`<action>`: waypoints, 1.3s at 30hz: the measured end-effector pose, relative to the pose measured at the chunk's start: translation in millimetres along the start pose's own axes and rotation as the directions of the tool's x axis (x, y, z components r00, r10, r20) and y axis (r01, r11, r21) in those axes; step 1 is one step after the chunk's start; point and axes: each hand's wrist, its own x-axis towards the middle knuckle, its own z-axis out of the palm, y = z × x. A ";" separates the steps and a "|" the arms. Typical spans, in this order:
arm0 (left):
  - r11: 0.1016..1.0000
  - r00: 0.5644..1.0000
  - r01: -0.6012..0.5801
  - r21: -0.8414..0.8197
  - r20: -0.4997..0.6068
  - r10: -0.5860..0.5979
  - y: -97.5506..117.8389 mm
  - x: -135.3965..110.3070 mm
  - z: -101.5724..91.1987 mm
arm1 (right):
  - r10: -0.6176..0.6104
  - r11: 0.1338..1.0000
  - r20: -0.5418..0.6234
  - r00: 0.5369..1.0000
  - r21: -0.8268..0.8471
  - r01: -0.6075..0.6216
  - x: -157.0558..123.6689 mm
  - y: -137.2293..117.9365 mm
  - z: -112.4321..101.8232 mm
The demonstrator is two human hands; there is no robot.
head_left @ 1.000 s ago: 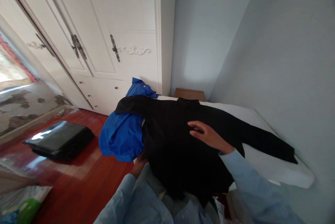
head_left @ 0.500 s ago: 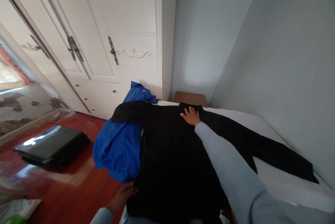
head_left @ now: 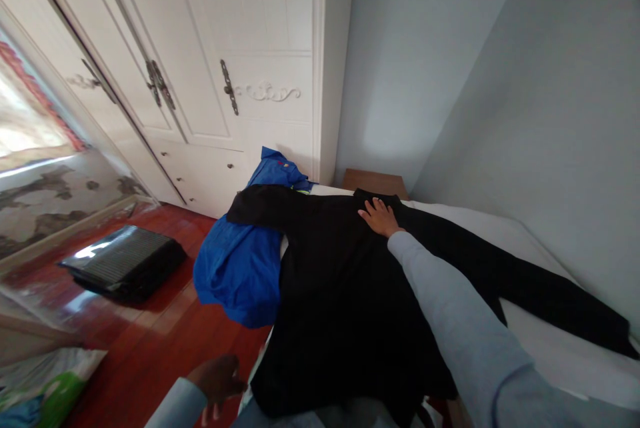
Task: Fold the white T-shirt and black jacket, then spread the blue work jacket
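Note:
A black long-sleeved top point(head_left: 345, 281) lies spread over a white-covered surface point(head_left: 535, 335), one sleeve stretched to the far right. Its other sleeve lies across a blue garment point(head_left: 245, 268), which hangs over the left edge. My right hand point(head_left: 381, 216) rests flat near the top's collar, fingers spread. Low on the left, my left hand point(head_left: 217, 378) hovers beside the bottom corner of the black top, a small gap from the cloth. Its fingers are apart and loosely bent, with nothing seen in them.
A white wardrobe point(head_left: 270, 21) stands behind, with a small brown wooden piece point(head_left: 375, 181) beside it. On the red wooden floor point(head_left: 165, 341) lie a dark plastic-wrapped package point(head_left: 125, 261) and a white-and-green bag point(head_left: 55, 381). A grey wall point(head_left: 550, 115) borders the right side.
My left hand has come off the black top's side edge and moved down and slightly left. The top's lower left side now lies flared outward. My right hand stays at the collar.

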 end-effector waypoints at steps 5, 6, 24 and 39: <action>0.919 0.922 -0.384 -0.095 0.010 0.386 85.0 -51.5 -40.8 | -0.025 1.000 0.013 1.000 0.017 0.025 0.2 -0.4 -5.8; 0.862 0.876 -0.473 -0.183 0.005 0.482 107.3 -60.9 -46.5 | -0.025 0.999 0.019 1.000 0.022 0.025 0.5 -1.3 -7.2; 0.340 0.395 -0.482 0.808 -0.146 0.907 364.5 103.6 -121.9 | 0.186 0.981 -0.146 0.972 0.075 -0.176 -132.7 208.0 -64.7; 0.384 0.424 -0.401 0.832 -0.203 0.883 351.5 147.0 -125.0 | 0.527 0.785 0.102 0.844 0.323 -0.529 -249.5 299.9 -121.7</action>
